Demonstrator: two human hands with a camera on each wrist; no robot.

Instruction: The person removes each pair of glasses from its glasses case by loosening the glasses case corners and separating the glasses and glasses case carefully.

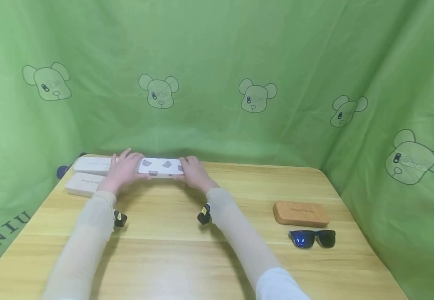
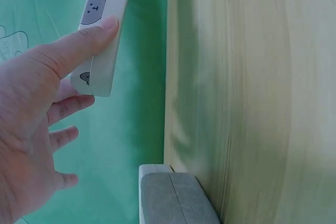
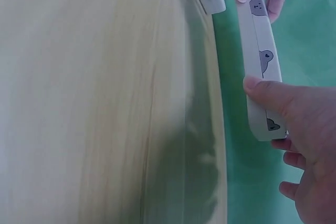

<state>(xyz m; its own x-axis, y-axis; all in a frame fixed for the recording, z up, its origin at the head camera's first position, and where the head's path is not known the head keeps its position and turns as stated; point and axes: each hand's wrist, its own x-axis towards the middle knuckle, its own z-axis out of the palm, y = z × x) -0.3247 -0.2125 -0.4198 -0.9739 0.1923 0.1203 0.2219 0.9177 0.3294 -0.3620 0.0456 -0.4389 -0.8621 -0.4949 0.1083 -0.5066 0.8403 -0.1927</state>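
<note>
A white glasses case (image 1: 160, 166) printed with grey bear heads is held level at the table's far edge, one hand at each end. My left hand (image 1: 124, 170) grips its left end; in the left wrist view the thumb (image 2: 86, 43) presses the near side while the other fingers spread behind and below. Gripping the right end is my right hand (image 1: 196, 173), its thumb (image 3: 265, 92) on the near side in the right wrist view. Both wrist views show the case (image 3: 257, 51) raised off the table, its lid seam closed.
Two pale cases, one white (image 1: 91, 164) and one off-white (image 1: 82, 183), lie at the far left, partly behind my left hand. On the right are a brown wood-grain case (image 1: 301, 213) and blue-lensed sunglasses (image 1: 312, 239). Green curtain (image 1: 209, 129) hangs behind the table.
</note>
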